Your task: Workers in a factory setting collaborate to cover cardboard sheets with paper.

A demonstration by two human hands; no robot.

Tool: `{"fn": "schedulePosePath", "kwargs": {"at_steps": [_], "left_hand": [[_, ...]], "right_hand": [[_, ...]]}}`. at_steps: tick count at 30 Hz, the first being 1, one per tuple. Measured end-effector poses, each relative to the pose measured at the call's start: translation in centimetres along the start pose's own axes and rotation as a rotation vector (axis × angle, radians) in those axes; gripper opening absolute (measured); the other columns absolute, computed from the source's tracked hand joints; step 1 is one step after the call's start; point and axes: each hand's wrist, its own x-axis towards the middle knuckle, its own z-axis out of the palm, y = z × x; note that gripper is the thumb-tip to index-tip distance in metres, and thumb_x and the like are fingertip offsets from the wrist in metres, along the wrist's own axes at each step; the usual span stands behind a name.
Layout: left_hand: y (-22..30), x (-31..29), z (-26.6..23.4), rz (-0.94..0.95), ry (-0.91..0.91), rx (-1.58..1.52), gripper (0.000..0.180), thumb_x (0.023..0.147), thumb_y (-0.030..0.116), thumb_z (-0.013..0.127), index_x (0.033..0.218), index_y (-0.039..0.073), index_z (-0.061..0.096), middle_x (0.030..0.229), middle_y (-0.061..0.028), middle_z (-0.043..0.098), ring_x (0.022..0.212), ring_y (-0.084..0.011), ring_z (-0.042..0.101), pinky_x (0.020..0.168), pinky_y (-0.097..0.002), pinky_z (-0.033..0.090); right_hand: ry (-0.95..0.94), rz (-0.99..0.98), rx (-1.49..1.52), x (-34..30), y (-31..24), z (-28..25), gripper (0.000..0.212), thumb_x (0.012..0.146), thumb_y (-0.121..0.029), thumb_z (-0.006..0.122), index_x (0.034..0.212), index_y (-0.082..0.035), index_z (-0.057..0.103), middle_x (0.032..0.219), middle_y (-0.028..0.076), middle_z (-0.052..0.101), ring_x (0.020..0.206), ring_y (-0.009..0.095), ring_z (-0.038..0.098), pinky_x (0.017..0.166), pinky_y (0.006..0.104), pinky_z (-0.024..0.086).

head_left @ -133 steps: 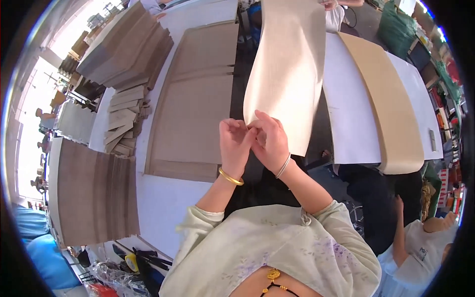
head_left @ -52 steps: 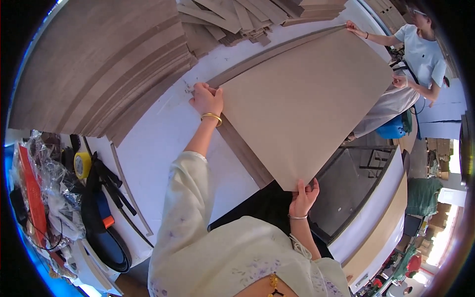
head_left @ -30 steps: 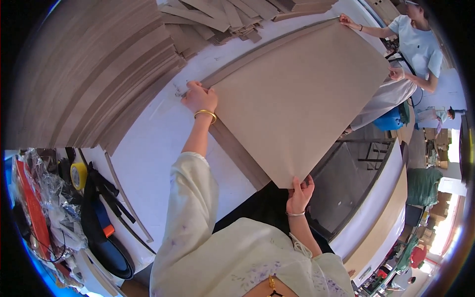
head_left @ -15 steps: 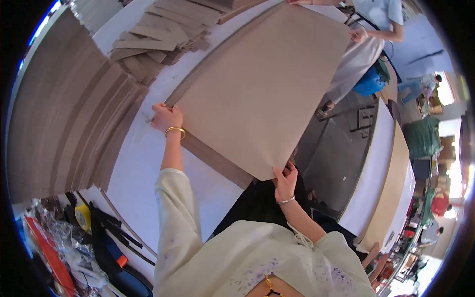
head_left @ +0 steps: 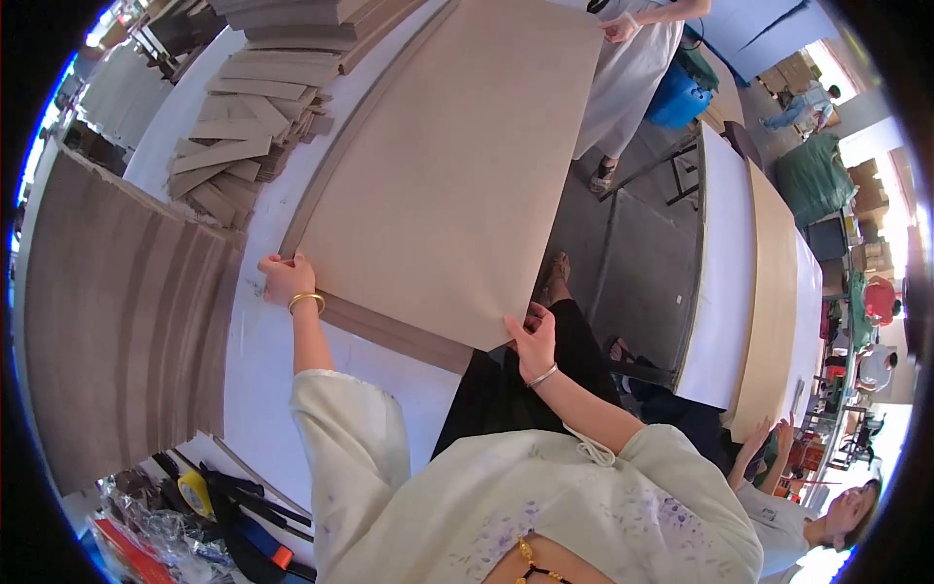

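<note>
Sheet [head_left: 448, 175]: brown, lying over a pile [head_left: 389, 331] of brown boards on the white table [head_left: 375, 384]; near right corner juts past the table edge. Main risk, judged: skew, if the pull here and that of the co-worker's hand [head_left: 620, 27] at the far right are unequal. Overhanging side has no visible support; might sag or fold if let go. Strips [head_left: 229, 141] lie heaped left of the pile; a leftward swing could snag them. Left hand [head_left: 290, 280] grasps the near left corner, fingers curled at the edge; a slip there would probably turn the sheet. Right hand [head_left: 533, 348] pinches beside the near right corner, thumb on top. Slight pucker by that thumb; a hard squeeze could set a crease. Writing: none seen on sheet or pile; yellow tape [head_left: 195, 494] shows nothing legible.
</note>
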Motion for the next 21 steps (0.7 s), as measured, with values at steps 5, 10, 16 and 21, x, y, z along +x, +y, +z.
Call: {"fn": "schedulePosePath", "kwargs": {"at_steps": [5,10,16,21], "left_hand": [[0.3,-0.2,-0.4,-0.007,-0.018,-0.011,0.041,0.074,0.026,0.066,0.102,0.01,0.04,0.078,0.0,0.064,0.081,-0.023,0.061,0.083,-0.0429,0.034],[0.5,-0.3,-0.6,0.008,0.01,0.002,0.04,0.075,0.026,0.066,0.101,0.01,0.04,0.077,0.0002,0.064,0.077,-0.0222,0.061,0.083,-0.0422,0.035],[0.8,-0.8,-1.2,-0.007,-0.035,-0.023,0.037,0.077,0.023,0.064,0.101,0.01,0.04,0.077,0.0006,0.063,0.077,-0.0203,0.061,0.085,-0.0429,0.034],[0.3,-0.9,-0.5,0.088,0.049,-0.055,0.034,0.077,0.022,0.064,0.097,0.009,0.041,0.074,-0.0003,0.061,0.076,-0.0201,0.06,0.086,-0.043,0.033]], "right_hand": [[0.006,0.009,0.017,-0.4,-0.5,0.2,0.053,0.077,-0.007,0.066,0.118,-0.003,0.032,0.099,0.01,0.05,0.084,0.018,0.056,0.064,0.032,0.053],[0.003,0.038,0.022,-0.1,-0.1,-0.1,0.056,0.077,-0.008,0.068,0.118,-0.003,0.031,0.098,0.011,0.049,0.084,0.018,0.056,0.065,0.033,0.054],[0.015,0.112,-0.001,-0.7,-1.3,0.4,0.056,0.076,-0.01,0.069,0.118,-0.003,0.031,0.099,0.011,0.05,0.085,0.019,0.056,0.067,0.0338,0.054],[-0.022,0.187,-0.009,-0.9,-2.7,0.2,0.056,0.076,-0.012,0.069,0.117,-0.004,0.031,0.102,0.01,0.05,0.087,0.018,0.056,0.065,0.0328,0.052]]}}
